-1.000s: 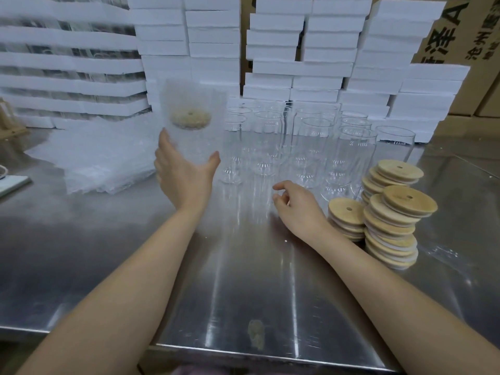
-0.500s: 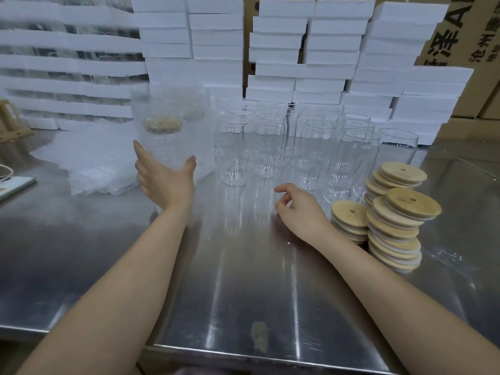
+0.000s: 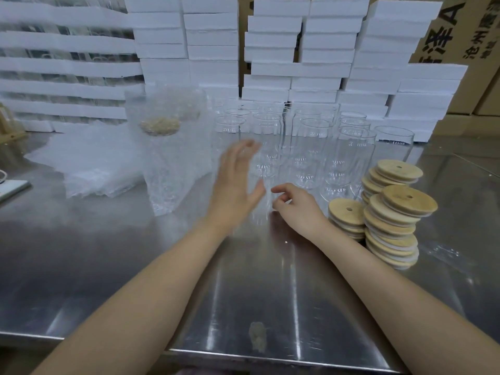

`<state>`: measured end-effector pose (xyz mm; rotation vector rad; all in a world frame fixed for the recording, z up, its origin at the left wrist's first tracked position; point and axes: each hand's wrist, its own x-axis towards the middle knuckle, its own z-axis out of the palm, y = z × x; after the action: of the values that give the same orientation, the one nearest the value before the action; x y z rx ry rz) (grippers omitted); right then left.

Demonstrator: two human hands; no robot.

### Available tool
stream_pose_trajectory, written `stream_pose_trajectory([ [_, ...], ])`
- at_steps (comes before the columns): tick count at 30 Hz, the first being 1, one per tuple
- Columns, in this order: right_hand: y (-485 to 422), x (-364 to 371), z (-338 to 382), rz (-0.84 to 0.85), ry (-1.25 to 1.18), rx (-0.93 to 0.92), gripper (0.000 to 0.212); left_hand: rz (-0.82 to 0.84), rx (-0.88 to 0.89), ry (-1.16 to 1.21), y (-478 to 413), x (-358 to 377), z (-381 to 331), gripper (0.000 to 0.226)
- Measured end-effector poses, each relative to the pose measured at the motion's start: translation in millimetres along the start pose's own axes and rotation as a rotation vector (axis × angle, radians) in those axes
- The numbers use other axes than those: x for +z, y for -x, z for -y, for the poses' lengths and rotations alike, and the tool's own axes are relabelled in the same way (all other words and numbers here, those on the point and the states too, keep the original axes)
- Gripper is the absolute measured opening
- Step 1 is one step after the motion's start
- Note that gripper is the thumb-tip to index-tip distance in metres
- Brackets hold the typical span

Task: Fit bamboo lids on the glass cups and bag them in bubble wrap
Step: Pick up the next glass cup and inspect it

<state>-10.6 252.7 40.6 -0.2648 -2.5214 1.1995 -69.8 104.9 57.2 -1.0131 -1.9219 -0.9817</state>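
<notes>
The lidded, bagged cup (image 3: 173, 158) is standing upright on the bench (image 3: 135, 266), just left of the bare glass cups (image 3: 311, 147). The left hand (image 3: 235, 188), fingers spread and holding nothing, is hovering just right of it, in front of the bare cups. The right hand (image 3: 300, 209), loosely curled and empty, is lying beside the bamboo lids (image 3: 392, 220). Judged step: another cup is beginning. The next move calls for gripping a bare cup and a lid.

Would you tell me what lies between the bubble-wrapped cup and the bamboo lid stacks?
Head view: the left hand, the right hand, and empty glass cups just behind them.
</notes>
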Motion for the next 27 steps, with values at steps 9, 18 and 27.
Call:
stream_pose_trajectory([
  [9, 1.5, 4.9, 0.5, -0.004, -0.017, 0.036, 0.026, 0.013, -0.32, -0.181, -2.1, 26.3, 14.6, 0.089],
  [18, -2.7, 8.4, -5.5, 0.004, -0.019, 0.01, 0.026, -0.095, -0.554, -0.235, -16.3, 39.4, 35.7, 0.106],
  [27, -3.4, 6.6, -1.7, -0.02, -0.122, -0.001, 0.028, -0.092, -0.723, -0.038, -10.0, 35.9, 42.0, 0.08],
])
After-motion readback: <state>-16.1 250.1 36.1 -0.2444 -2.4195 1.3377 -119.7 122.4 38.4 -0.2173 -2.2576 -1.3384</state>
